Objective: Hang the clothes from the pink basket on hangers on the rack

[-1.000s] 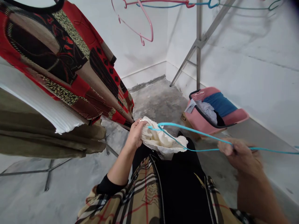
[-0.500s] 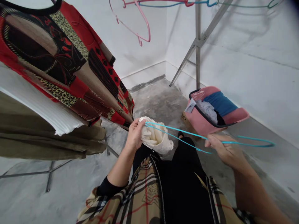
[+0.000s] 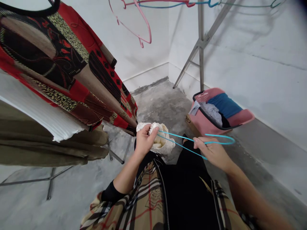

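White cloth [image 3: 165, 147] meets blue hanger [image 3: 222, 143]

A red patterned garment [image 3: 80, 65] hangs on the left; a pink basket [image 3: 200, 119] of clothes sits near the right-hand wall. Between them, before the person's body, the white cloth is bunched, pinched in the left grip [image 3: 144, 142]. The right grip [image 3: 213, 153] is clasped round the blue hanger, its far end reaching the cloth.

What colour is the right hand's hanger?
Light blue; the hanger shows best in the head view.
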`<state>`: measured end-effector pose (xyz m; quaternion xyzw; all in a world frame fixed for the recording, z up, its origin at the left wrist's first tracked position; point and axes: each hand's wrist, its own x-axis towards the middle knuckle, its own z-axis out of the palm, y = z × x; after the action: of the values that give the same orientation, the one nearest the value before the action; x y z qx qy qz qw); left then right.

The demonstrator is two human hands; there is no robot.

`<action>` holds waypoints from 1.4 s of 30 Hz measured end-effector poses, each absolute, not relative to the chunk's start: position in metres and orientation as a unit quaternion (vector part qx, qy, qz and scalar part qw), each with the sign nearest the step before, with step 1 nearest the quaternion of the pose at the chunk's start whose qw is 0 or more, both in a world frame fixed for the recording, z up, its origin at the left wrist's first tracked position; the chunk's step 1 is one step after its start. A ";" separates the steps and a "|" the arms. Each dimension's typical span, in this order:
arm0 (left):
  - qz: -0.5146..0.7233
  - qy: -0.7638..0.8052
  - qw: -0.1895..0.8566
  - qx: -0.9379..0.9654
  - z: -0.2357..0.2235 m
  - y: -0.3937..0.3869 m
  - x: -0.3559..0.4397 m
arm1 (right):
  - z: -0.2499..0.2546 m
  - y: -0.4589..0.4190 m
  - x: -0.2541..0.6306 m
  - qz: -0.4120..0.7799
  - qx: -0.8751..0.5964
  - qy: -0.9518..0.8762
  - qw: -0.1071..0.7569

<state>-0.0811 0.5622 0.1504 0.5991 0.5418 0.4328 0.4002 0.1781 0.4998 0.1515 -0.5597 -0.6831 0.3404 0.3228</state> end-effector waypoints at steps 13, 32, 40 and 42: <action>0.257 0.369 0.087 0.889 0.169 0.534 -0.067 | 0.106 0.527 0.138 0.376 -0.485 -0.676 0.409; 0.225 0.430 -0.095 0.869 0.211 0.546 -0.120 | 0.041 0.539 0.221 0.439 -0.688 -0.332 0.472; 0.252 0.409 -0.066 0.875 0.212 0.542 -0.117 | 0.023 0.548 0.142 0.590 -0.574 -0.346 0.451; 0.254 0.405 -0.062 0.876 0.212 0.541 -0.117 | 0.021 0.558 0.130 0.589 -0.562 -0.333 0.476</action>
<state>-0.1170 0.5410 0.2119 0.8761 0.4052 0.2538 -0.0616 0.1297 0.5576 0.0211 -0.5621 -0.3326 0.5887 0.4763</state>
